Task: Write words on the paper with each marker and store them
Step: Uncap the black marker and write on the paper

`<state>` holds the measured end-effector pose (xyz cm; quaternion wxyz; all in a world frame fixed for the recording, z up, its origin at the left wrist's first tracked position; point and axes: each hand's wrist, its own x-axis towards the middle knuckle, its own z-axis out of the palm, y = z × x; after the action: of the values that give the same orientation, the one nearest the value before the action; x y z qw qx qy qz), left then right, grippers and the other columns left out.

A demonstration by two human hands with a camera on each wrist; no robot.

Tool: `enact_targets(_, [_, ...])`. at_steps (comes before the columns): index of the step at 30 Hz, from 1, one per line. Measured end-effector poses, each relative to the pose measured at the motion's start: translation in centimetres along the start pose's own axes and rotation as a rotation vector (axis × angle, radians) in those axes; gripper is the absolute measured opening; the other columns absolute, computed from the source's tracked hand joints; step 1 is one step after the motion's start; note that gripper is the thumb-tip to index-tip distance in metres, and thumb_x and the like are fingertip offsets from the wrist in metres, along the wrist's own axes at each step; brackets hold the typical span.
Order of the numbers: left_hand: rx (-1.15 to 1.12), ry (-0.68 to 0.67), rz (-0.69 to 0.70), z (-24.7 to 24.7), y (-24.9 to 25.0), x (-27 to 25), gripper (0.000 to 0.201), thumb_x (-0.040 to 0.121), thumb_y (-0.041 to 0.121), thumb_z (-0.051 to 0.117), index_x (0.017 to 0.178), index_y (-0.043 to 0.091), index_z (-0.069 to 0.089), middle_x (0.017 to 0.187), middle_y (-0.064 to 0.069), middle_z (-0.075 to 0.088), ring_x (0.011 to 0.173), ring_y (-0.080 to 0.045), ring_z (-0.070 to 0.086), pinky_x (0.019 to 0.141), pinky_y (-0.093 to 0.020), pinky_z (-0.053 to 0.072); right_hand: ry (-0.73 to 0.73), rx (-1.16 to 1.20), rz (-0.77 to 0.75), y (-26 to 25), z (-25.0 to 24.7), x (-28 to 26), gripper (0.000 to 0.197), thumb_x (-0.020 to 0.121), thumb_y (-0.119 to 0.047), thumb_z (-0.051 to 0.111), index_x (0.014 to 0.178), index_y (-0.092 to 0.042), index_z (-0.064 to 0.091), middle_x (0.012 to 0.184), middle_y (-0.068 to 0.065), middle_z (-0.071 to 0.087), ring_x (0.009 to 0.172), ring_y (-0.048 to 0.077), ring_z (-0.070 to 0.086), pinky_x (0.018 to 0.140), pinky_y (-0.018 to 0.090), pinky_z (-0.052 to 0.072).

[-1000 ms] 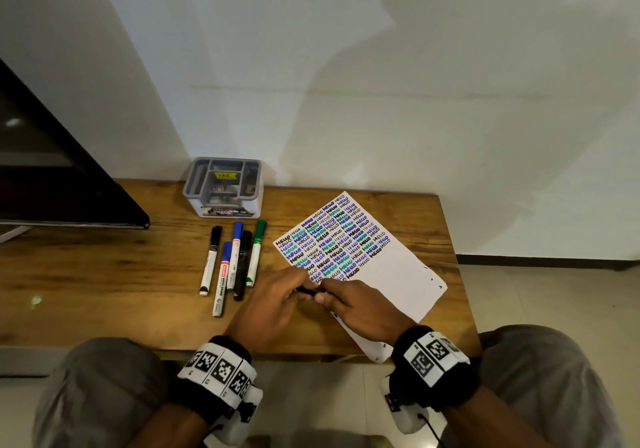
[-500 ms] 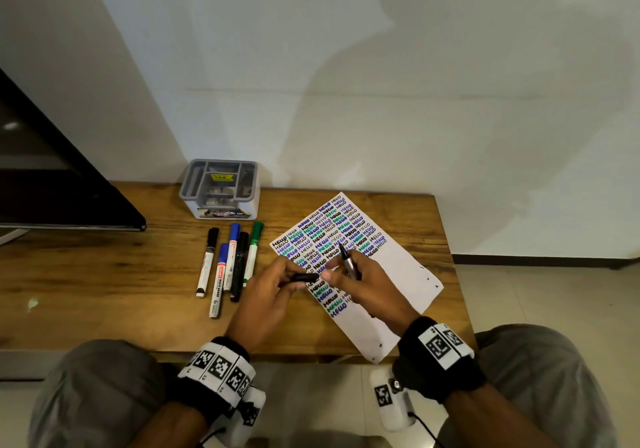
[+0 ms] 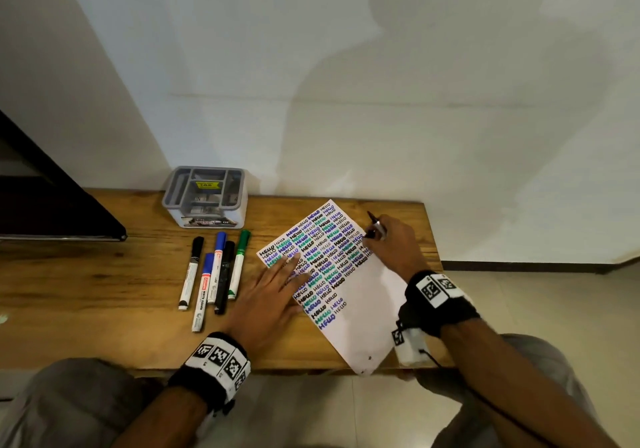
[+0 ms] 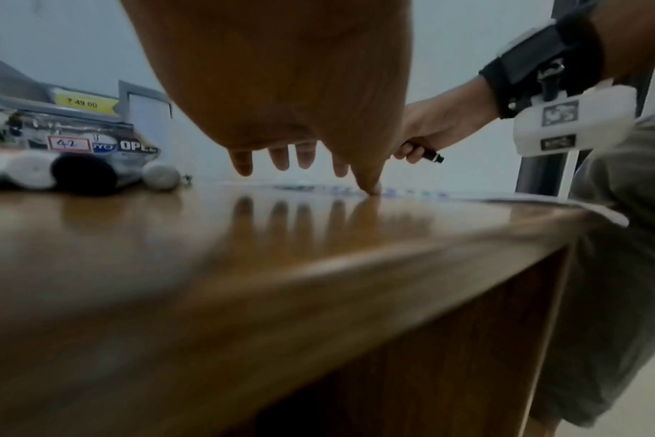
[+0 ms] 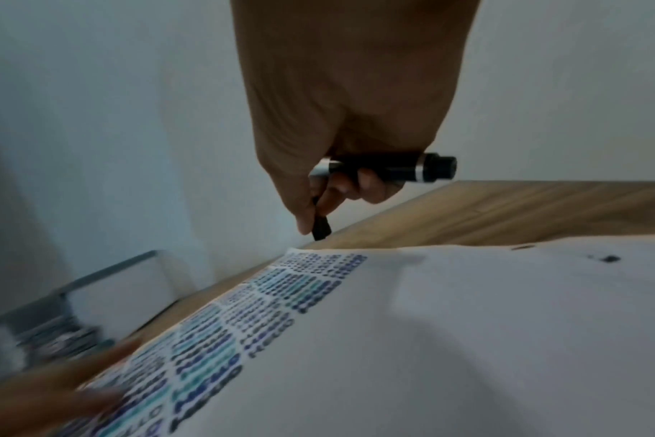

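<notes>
From the head view, a white sheet of paper (image 3: 360, 312) covered in rows of coloured "HELLO" lettering is seen lying askew on the wooden table (image 3: 104, 274), its near corner hanging over the front edge. The left hand (image 3: 273, 291) is laid flat, fingers straight and spread, with the fingertips on the sheet's left margin. The right hand (image 3: 391, 243) is curled around a black marker (image 3: 375, 224) at the sheet's far right edge, the marker's tail pointing up and away. Five capped markers (image 3: 214, 271) are lined up just left of the paper, and a grey plastic organiser box (image 3: 204, 198) is set against the wall behind them.

From the left wrist view, something hidden from above is shown: only the thumb (image 4: 371, 183) is pressed down at the paper's edge, while the other fingertips (image 4: 281, 156) are held just clear of the surface. The box's yellow price sticker (image 4: 85, 103) is readable here.

From the right wrist view, the grip is given close up: the black barrel with silver rings (image 5: 393, 167) is wrapped by curled fingers, and the dark tip (image 5: 320, 227) is pinched low, hanging above the paper's far corner; contact cannot be judged.
</notes>
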<state>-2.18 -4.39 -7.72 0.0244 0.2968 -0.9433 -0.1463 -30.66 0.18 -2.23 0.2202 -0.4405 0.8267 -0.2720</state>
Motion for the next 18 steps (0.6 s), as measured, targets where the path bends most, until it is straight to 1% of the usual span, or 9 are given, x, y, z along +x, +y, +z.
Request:
enact_targets(2, [0.056, 0.012, 0.0, 1.0, -0.4, -0.4, 0.057, 0.099, 0.057, 0.032, 0.151, 0.035, 0.031, 0.163, 0.0, 0.027, 0.149, -0.022, 0.028, 0.12, -0.048, 0.028, 0.032, -0.029, 0.055, 1.5, -0.5, 1.4, 0.014, 0.084, -0.015, 0.076, 0.094, -0.011, 0.068, 0.096, 0.008, 0.072, 0.091, 0.027, 0.066, 0.075, 0.032, 0.049])
enact_targets(5, [0.07, 0.044, -0.015, 1.7, -0.6, -1.1, 0.056, 0.1, 0.056, 0.031, 0.151, 0.034, 0.034, 0.161, -0.001, 0.033, 0.147, -0.023, 0.032, 0.12, -0.043, 0.02, 0.043, -0.043, 0.069, 2.8, -0.7, 2.5, 0.011, 0.084, -0.014, 0.076, 0.089, -0.011, 0.067, 0.094, 0.009, 0.072, 0.09, 0.029, 0.066, 0.074, 0.033, 0.048])
enact_targets(9, [0.051, 0.05, -0.024, 1.7, -0.9, -2.3, 0.054, 0.101, 0.056, 0.031, 0.148, 0.032, 0.04, 0.155, -0.004, 0.041, 0.142, -0.025, 0.038, 0.119, -0.048, 0.029, -0.003, -0.069, 0.056, 3.6, -0.4, 3.2, 0.016, 0.082, -0.015, 0.078, 0.087, -0.016, 0.062, 0.095, 0.009, 0.071, 0.093, 0.031, 0.066, 0.074, 0.034, 0.047])
enact_targets(11, [0.049, 0.055, -0.019, 1.7, -1.0, -2.7, 0.055, 0.101, 0.057, 0.031, 0.147, 0.03, 0.043, 0.154, -0.005, 0.042, 0.143, -0.026, 0.038, 0.12, -0.047, 0.027, -0.03, -0.041, 0.059, 3.7, -0.5, 3.2, 0.022, 0.08, -0.02, 0.081, 0.095, -0.015, 0.065, 0.098, 0.006, 0.07, 0.097, 0.028, 0.066, 0.079, 0.036, 0.052])
enact_targets(13, [0.062, 0.068, 0.001, 1.8, -1.1, -2.7, 0.056, 0.101, 0.056, 0.032, 0.146, 0.026, 0.046, 0.155, -0.006, 0.041, 0.145, -0.026, 0.035, 0.12, -0.047, 0.023, -0.027, 0.003, 0.067, 3.4, -1.5, 2.8, 0.042, 0.082, -0.029, 0.081, 0.118, -0.015, 0.064, 0.109, -0.002, 0.064, 0.103, 0.021, 0.062, 0.089, 0.036, 0.051])
enact_targets(14, [0.064, 0.075, 0.012, 1.9, -1.1, -2.6, 0.057, 0.101, 0.056, 0.032, 0.146, 0.024, 0.046, 0.157, -0.005, 0.039, 0.147, -0.026, 0.032, 0.12, -0.048, 0.022, 0.018, 0.041, 0.069, 3.3, -2.2, 2.5, 0.045, 0.087, -0.032, 0.077, 0.126, -0.015, 0.061, 0.113, -0.002, 0.061, 0.104, 0.02, 0.059, 0.093, 0.035, 0.048])
enact_targets(15, [0.058, 0.077, 0.019, 2.0, -1.1, -2.4, 0.058, 0.101, 0.057, 0.031, 0.146, 0.023, 0.046, 0.159, -0.005, 0.036, 0.149, -0.025, 0.028, 0.12, -0.049, 0.021, 0.086, 0.115, 0.079, 3.2, -2.9, 2.1, 0.037, 0.094, -0.033, 0.068, 0.126, -0.016, 0.06, 0.114, 0.002, 0.06, 0.104, 0.021, 0.058, 0.092, 0.033, 0.046])
enact_targets(16, [0.047, 0.081, 0.022, 2.0, -1.0, -2.3, 0.06, 0.102, 0.058, 0.03, 0.147, 0.022, 0.044, 0.161, -0.004, 0.032, 0.151, -0.023, 0.025, 0.12, -0.05, 0.021, 0.153, 0.232, 0.099, 3.0, -3.8, 1.6, 0.027, 0.1, -0.034, 0.056, 0.12, -0.016, 0.062, 0.112, 0.006, 0.061, 0.099, 0.022, 0.059, 0.088, 0.032, 0.045])
enact_targets(18, [0.013, 0.098, 0.01, 2.1, -0.8, -2.0, 0.062, 0.102, 0.059, 0.027, 0.149, 0.021, 0.041, 0.163, -0.002, 0.027, 0.152, -0.021, 0.02, 0.122, -0.049, 0.018, 0.19, 0.496, 0.148, 2.7, -5.2, 0.2, 0.031, 0.104, -0.032, 0.042, 0.103, -0.01, 0.063, 0.09, 0.01, 0.058, 0.074, 0.018, 0.054, 0.068, 0.031, 0.042])
